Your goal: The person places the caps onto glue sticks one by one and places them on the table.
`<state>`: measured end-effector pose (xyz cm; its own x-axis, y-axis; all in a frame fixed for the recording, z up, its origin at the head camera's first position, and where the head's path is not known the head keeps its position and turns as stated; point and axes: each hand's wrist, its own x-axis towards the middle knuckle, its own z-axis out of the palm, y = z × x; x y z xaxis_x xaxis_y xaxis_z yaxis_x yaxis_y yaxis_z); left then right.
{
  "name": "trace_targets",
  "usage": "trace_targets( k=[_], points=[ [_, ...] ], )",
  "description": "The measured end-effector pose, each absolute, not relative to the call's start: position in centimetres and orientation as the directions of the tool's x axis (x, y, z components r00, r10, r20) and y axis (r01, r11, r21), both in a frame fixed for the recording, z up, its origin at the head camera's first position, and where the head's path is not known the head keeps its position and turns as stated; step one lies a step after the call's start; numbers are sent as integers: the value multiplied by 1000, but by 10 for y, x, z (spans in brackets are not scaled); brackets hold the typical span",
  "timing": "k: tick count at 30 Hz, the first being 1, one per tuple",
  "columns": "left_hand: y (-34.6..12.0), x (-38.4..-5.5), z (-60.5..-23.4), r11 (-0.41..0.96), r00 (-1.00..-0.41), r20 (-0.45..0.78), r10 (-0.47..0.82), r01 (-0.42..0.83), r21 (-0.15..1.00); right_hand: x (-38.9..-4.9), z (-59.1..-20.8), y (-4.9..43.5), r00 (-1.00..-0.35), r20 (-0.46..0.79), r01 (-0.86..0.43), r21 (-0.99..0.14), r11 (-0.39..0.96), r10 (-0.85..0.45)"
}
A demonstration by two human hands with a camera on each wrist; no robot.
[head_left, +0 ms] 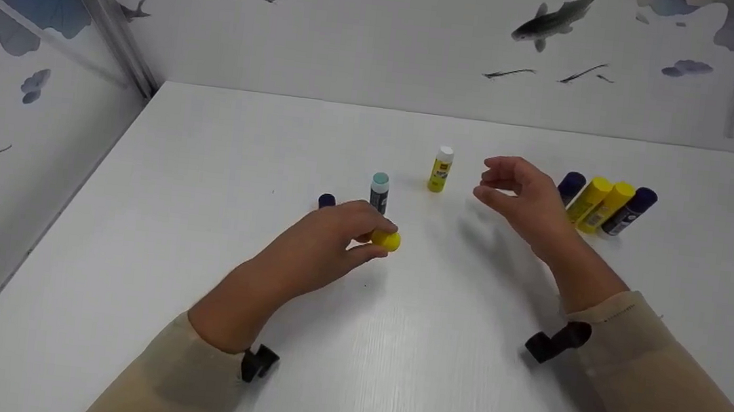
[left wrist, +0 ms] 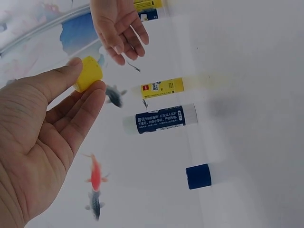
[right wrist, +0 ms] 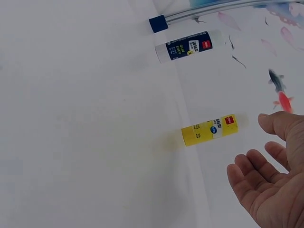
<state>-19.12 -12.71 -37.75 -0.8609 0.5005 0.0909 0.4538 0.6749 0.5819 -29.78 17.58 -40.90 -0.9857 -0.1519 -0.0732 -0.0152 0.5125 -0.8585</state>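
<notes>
Between thumb and fingertips, my left hand (head_left: 328,246) pinches a yellow glue stick cap (head_left: 386,240), held above the table. My right hand (head_left: 526,199) is empty, its fingers loosely bent, just right of an uncapped yellow glue stick (head_left: 439,170) that stands upright with its white top showing. An uncapped dark blue glue stick (left wrist: 160,118) also stands upright, behind my left hand in the head view. Left of it a dark blue cap (left wrist: 198,176) sits on the table, partly hidden by that hand in the head view.
At the right of the white table (head_left: 417,375), beyond my right hand, several capped glue sticks stand in a row: yellow ones (head_left: 612,206) between dark blue ones (head_left: 632,210). White panels painted with fish (head_left: 550,24) rise along the back and left edges.
</notes>
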Motion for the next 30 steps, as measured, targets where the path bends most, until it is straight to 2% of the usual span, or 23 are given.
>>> trace_targets(
  k=[30],
  points=[
    [-120,-183,-368,668,-829,59,557,489,561,-321,-419,152,-980,-121,19,-851,525,-160]
  ],
)
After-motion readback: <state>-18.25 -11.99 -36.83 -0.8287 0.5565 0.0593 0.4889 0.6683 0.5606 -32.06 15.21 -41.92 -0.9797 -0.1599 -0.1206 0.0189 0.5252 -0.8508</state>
